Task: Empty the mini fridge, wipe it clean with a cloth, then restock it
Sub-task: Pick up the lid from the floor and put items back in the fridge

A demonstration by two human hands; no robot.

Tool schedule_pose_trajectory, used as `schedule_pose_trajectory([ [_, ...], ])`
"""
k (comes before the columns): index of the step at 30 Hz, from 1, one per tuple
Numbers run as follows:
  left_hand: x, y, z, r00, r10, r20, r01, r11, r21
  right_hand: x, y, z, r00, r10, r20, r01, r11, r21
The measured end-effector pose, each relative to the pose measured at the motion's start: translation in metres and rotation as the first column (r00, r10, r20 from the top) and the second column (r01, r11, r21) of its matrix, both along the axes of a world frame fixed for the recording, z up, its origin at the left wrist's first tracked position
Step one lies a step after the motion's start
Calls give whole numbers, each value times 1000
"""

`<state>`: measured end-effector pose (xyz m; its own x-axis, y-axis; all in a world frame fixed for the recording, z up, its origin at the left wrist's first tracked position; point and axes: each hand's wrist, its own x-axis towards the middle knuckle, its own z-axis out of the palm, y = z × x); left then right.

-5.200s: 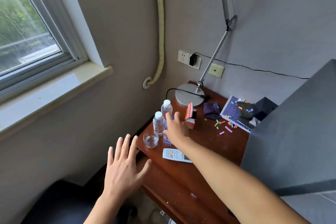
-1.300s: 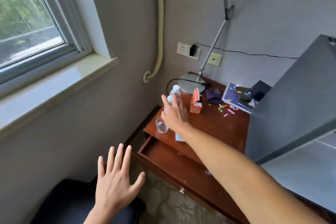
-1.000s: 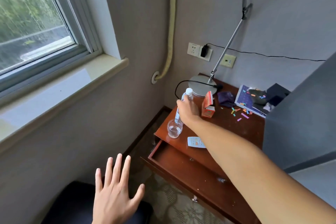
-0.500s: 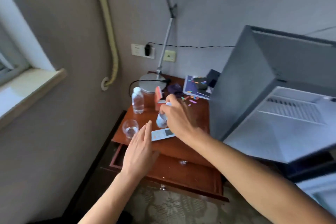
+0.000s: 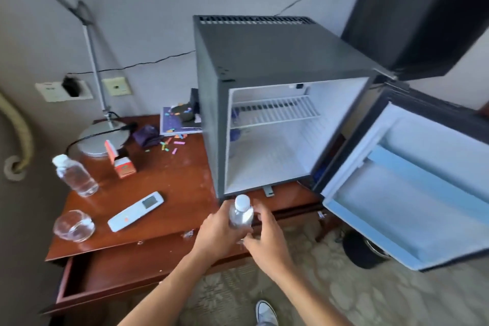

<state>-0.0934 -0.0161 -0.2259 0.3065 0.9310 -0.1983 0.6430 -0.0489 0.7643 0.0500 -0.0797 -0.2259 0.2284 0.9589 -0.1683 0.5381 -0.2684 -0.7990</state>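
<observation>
Holding a small water bottle point(image 5: 240, 216) upright just off the desk's point(image 5: 169, 188) front edge, below the open mini fridge point(image 5: 267, 124). Left hand point(image 5: 215, 235) wrapping its body; right hand point(image 5: 264, 239) curling against the other side, grip hard to confirm. Probably light, smooth, slightly squashy plastic; gripping mid-body, not the cap, looking safest.

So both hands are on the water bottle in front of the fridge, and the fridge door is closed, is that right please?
Not quite: the head view shows the fridge door swung wide open, not closed. The rest holds: the left hand and right hand are both on the water bottle in front of the fridge.
</observation>
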Motion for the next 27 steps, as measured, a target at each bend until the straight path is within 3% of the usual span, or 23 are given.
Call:
schedule_pose_trajectory([
  [2, 23, 3, -1, 997, -3, 83, 7, 999, -51, 25, -2, 1, 995, 45, -84, -49, 998, -43],
  [5, 65, 0, 0, 929, -7, 371, 64, 988, -141, 65, -5, 3, 995, 12, -99, -16, 999, -35],
  [7, 103, -7, 4, 883, -21, 469, 111, 980, -163, 96, -12, 5, 996, -80, 42, 79, 997, 23],
  [10, 158, -14, 1, 860, -121, 496, 244, 951, -192, 145, -25, 15, 946, -158, 284, 157, 987, 27],
  [12, 188, -13, -2, 885, -251, 391, 350, 914, -206, 183, -31, 16, 866, -207, 455, 214, 976, 37],
  [14, 207, -12, -7, 913, -408, -23, 406, 912, -58, 219, -33, 12, 775, -241, 584, 274, 961, 34],
  [15, 215, -14, -8, 873, -438, -215, 456, 889, 38, 237, -34, 11, 736, -250, 628, 303, 953, 24],
  [17, 226, -15, -11, 808, -445, -386, 534, 830, 160, 265, -34, 1, 658, -243, 712, 346, 938, 1],
  [22, 248, -14, -23, 682, -483, -549, 630, 770, 106, 296, -32, -25, 546, -188, 817, 434, 897, -83],
  [27, 257, -10, -29, 671, -510, -538, 638, 766, 70, 297, -35, -43, 528, -197, 826, 421, 905, -54],
])
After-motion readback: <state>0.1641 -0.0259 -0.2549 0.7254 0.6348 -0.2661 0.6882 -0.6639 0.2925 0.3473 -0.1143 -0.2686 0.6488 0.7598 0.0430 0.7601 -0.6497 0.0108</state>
